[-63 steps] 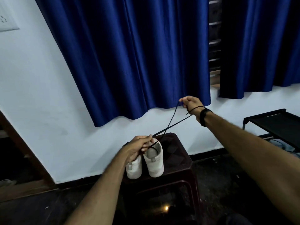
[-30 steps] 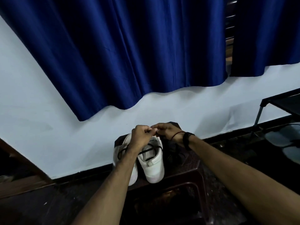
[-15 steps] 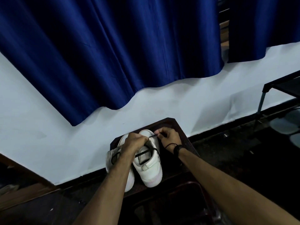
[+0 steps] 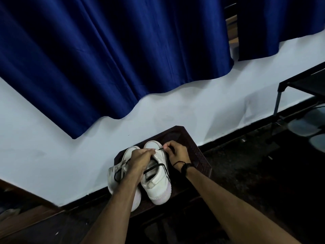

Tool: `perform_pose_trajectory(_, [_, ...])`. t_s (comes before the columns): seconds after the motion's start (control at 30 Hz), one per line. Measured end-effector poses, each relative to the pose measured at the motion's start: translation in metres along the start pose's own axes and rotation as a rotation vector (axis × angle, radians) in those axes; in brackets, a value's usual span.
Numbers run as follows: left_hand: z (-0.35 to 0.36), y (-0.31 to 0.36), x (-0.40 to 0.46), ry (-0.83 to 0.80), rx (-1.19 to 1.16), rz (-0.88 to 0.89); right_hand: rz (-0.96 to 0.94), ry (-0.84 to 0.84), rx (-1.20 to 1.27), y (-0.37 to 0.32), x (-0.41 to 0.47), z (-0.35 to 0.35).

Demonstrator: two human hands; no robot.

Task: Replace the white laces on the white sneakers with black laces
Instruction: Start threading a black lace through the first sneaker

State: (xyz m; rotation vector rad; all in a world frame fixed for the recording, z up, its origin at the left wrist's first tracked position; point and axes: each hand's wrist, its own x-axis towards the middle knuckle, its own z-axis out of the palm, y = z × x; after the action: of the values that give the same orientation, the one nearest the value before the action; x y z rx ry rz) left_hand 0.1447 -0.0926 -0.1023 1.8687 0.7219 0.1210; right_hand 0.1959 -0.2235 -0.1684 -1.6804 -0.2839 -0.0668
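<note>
Two white sneakers are sitting side by side on a dark stool [image 4: 197, 152], toes pointing away from the person. Both hands are working at the toe-end eyelets of the right-hand sneaker [image 4: 157, 184].

The left hand [image 4: 140, 160] is lying over the sneaker's upper, fingers curled down onto the eyelet row; it is bracing the shoe, and whether it is also pinching lace under the fingers cannot be told. The right hand [image 4: 177, 152], just beside it on the outer side, is pinching the tip of the black lace [image 4: 159, 166] between thumb and forefinger, other fingers curled in, and aiming it at an eyelet close to the left fingertips. Slack lace is looping across the shoe's opening behind both hands and trailing down its outer side.

The left-hand sneaker [image 4: 123, 173], partly under the left forearm, is already carrying black lace.

Judgement: threading is at an early eyelet on this shoe. To do it well: keep gripping close to the tip so it is not bending, keep the left hand pressing the flap flat so the hole is staying open, feed straight through, then draw the slack evenly before crossing over.
</note>
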Motion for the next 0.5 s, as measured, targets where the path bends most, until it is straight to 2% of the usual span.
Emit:
perform_pose_trajectory(0.27, [-0.0005, -0.0019, -0.0041, -0.032, 0.028, 0.061, -0.017, -0.031, -0.208, 0.0013, -0.0018, 0.0042])
perform_pose_trajectory(0.5, [0.0026, -0.0063, -0.0016, -0.003, 0.188, 0.222, -0.066, -0.024, -0.335, -0.0018, -0.0054, 0.0041])
